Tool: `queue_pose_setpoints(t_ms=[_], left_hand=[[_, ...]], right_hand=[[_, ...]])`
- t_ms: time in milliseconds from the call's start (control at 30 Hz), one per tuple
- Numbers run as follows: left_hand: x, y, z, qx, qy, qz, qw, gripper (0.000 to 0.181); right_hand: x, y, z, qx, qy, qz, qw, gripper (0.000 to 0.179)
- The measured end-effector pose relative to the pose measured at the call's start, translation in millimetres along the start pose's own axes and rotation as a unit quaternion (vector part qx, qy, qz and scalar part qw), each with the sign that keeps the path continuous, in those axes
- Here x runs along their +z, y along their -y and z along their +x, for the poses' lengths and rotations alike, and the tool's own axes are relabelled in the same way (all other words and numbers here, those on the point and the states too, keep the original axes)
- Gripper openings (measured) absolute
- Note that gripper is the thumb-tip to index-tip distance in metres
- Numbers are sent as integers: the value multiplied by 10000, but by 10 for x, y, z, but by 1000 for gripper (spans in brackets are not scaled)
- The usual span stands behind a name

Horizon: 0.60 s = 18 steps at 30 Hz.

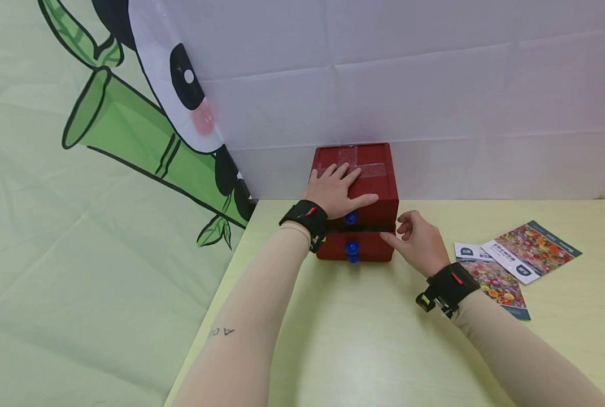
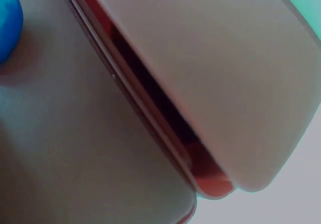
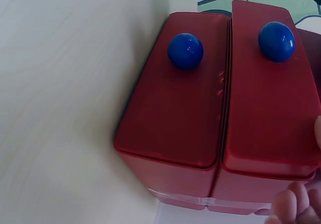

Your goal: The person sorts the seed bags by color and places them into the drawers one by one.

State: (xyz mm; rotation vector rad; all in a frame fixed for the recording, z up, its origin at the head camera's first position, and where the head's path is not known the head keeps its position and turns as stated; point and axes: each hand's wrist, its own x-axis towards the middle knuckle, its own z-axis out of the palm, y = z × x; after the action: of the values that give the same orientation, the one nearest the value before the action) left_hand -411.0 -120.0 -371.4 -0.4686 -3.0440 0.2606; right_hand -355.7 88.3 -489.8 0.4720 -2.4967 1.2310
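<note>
A red box (image 1: 377, 212) with two stacked drawers stands against the back wall. Each drawer front carries a round blue knob; the upper knob (image 3: 277, 41) and lower knob (image 3: 185, 51) show fully in the right wrist view. In that view the upper drawer (image 3: 273, 108) juts slightly forward of the lower drawer (image 3: 175, 108). My left hand (image 1: 335, 192) rests on the top of the box, fingers spread and thumb toward the right. Beside the box's right front corner is my right hand (image 1: 423, 243), fingers loosely bent, thumb tip at the front edge.
Two flower-printed packets, one front packet (image 1: 492, 280) and one back packet (image 1: 533, 251), lie overlapping on the pale wooden table (image 1: 363, 339) right of my right hand. Clear tape (image 1: 372, 169) crosses the box top. A cloth printed with a panda and bamboo (image 1: 134, 133) hangs at the left.
</note>
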Motion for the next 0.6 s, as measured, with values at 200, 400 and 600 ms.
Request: queue_pose_setpoints(t_ms=[200,400,600], left_hand=[[8,-2,13,1,-1,-31,10000,91],[15,-5,24,-13,-6,11,10000,91],[17,-5,38,-26,-16,-35,10000,90]], right_hand=[[51,-14,83,243,223,240,9992,69],[113,-26,130,240,396,363,9983,73],[172,-41,169,251,325,263,9988,72]])
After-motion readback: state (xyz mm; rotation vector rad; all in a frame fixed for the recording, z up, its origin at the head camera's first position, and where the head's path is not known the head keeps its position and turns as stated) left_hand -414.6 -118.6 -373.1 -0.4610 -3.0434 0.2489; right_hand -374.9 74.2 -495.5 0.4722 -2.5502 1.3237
